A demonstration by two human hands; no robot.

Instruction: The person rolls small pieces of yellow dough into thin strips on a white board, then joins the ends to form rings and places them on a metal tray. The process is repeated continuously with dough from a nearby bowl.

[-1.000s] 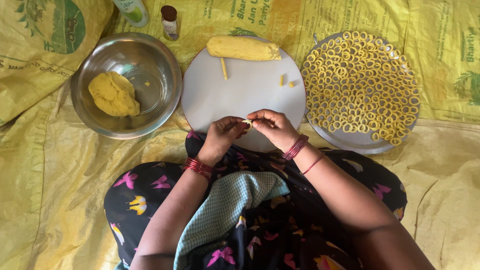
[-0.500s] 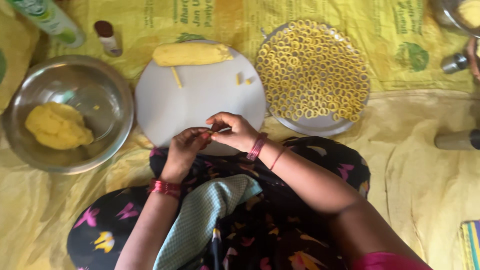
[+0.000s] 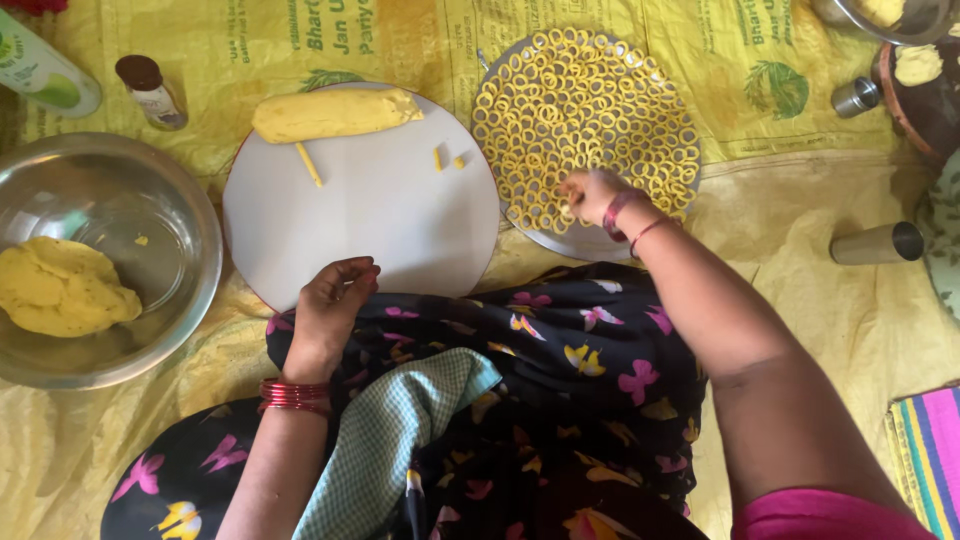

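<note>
My right hand (image 3: pixel 590 195) reaches over the round metal tray (image 3: pixel 585 245) of several small yellow dough rings (image 3: pixel 585 110), its fingertips pinched on one ring at the tray's near edge. My left hand (image 3: pixel 335 300) rests with loosely curled fingers, holding nothing, on the near rim of the white round board (image 3: pixel 370 220). At the board's far side lie a yellow dough log (image 3: pixel 335 113), a thin dough strip (image 3: pixel 309 164) and two small dough bits (image 3: pixel 447 159).
A steel bowl (image 3: pixel 150 210) holding a dough lump (image 3: pixel 62 287) sits at left. A small brown-capped bottle (image 3: pixel 152 92) and a green-white bottle (image 3: pixel 45 75) stand behind it. A steel cup (image 3: pixel 880 243) lies at right. Yellow sheeting (image 3: pixel 800 200) covers the floor.
My hands were together at the board's near edge shaping a small dough piece. My right hand has moved away to the ring tray with it; my left hand stays at the board. The view shifted.
</note>
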